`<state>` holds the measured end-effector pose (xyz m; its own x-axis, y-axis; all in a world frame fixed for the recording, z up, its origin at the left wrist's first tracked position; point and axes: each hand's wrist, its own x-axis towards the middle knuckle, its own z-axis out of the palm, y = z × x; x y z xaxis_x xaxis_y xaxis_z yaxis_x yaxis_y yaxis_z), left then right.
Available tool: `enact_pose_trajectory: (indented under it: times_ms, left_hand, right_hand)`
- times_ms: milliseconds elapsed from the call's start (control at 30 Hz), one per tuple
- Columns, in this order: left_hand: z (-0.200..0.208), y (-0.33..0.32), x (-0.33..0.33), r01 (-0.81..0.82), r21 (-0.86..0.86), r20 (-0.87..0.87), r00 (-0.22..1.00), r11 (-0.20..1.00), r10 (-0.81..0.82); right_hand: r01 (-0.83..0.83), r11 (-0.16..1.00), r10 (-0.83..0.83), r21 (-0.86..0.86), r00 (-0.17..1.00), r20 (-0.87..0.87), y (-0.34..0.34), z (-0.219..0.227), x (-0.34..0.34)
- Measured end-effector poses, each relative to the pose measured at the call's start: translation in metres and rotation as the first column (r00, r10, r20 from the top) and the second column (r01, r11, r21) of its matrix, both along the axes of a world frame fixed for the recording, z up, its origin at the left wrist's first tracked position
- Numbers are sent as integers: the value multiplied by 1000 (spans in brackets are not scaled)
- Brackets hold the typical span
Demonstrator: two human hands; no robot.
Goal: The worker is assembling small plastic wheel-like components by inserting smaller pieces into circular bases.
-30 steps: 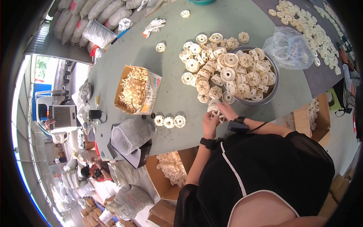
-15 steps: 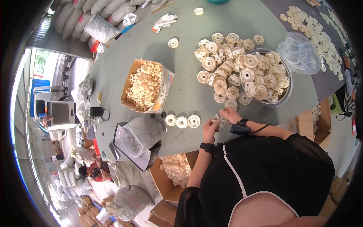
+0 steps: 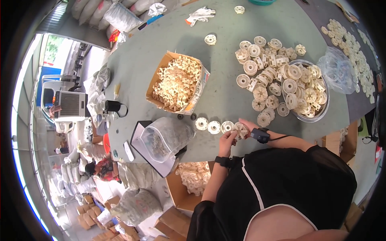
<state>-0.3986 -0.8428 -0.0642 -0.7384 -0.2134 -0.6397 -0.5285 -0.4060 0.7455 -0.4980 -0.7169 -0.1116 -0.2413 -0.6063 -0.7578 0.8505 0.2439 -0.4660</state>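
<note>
Three round, cream plastic wheels (image 3: 214, 127) sit in a row just left of the fingers in the head view. The right hand (image 3: 251, 126) grips a spoked cream plastic wheel (image 3: 241, 130) beside them; the left hand's (image 3: 227, 141) fingers bunch at its near edge, and whether they pinch it I cannot tell. Only the row looks dealt with; much seems left: beyond the fingers, a loose heap of cream wheels (image 3: 260, 94) and a loaded silver metal bowl (image 3: 328, 98) rightward, a brown cardboard box (image 3: 154, 86) of small cream pieces (image 3: 177, 82) leftward.
</note>
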Motion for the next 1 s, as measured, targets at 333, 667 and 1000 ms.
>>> enact_pose_trajectory:
  times_ms: [333,667,1000]
  left_hand:
    - [7,-17,-40,-57,-2,-153,987,998,56]
    - [59,-153,-134,-450,-473,-350,885,757,307]
    - [27,-254,-199,-460,-766,-459,880,450,121]
  right_hand:
    - [78,995,-84,-55,991,-107,4,-48,-25]
    - [-154,960,235,234,898,-372,17,-7,-43]
    - [120,992,-67,47,789,-611,73,18,-58]
